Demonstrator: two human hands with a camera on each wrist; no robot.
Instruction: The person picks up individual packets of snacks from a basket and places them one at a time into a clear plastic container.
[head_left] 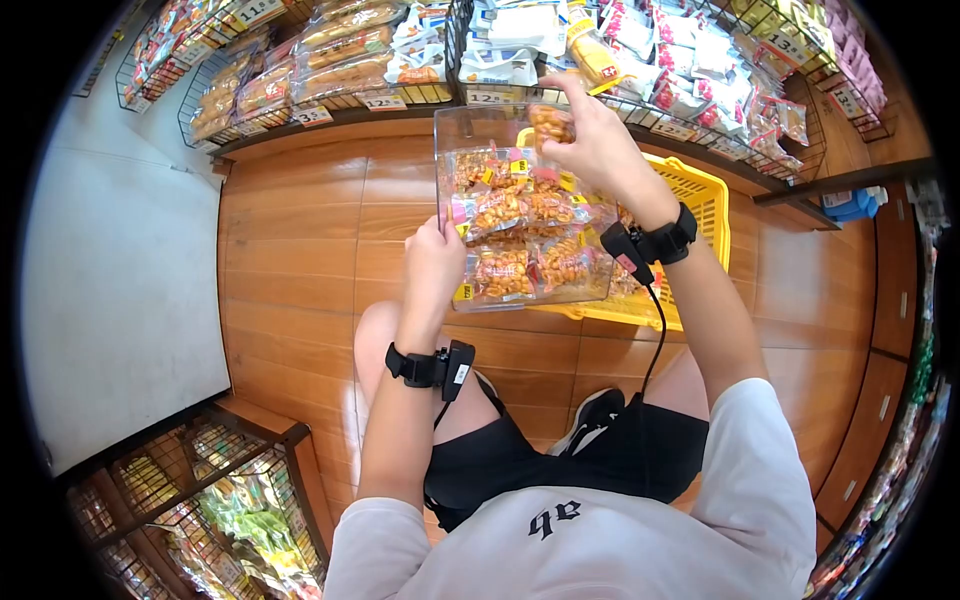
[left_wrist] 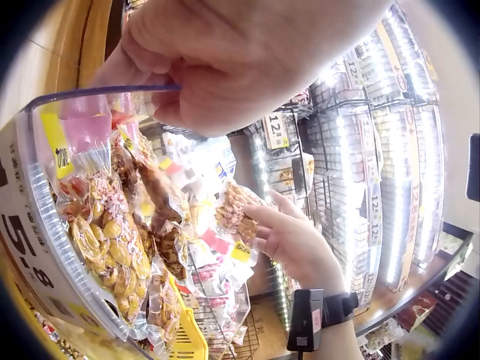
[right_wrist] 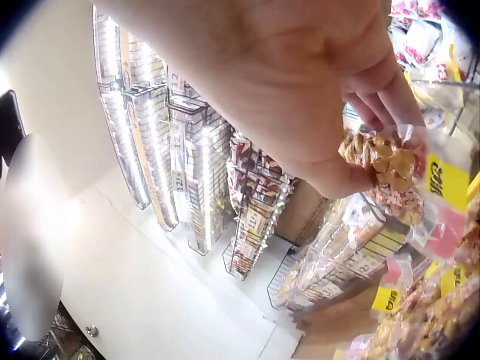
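Note:
A clear plastic box (head_left: 449, 135) with several clear bags of golden nut-like snacks (head_left: 503, 272) is in the middle of the head view, tilted over a yellow basket. My left hand (head_left: 437, 258) grips the box's left wall, fingers over its rim in the left wrist view. At the box's far end, my right hand (head_left: 603, 150) pinches one snack bag (head_left: 550, 125) between thumb and fingers. Up close in the right wrist view, that bag (right_wrist: 394, 169) shows a yellow label and a pink patch. The other bags carry similar yellow labels.
The yellow basket (head_left: 708, 205) stands on the brown tiled floor (head_left: 300, 250), partly behind the box. Wire shelves of packaged food (head_left: 345, 50) with price tags run along the far side. Another rack (head_left: 240, 490) stands at lower left, beside a white panel (head_left: 130, 270).

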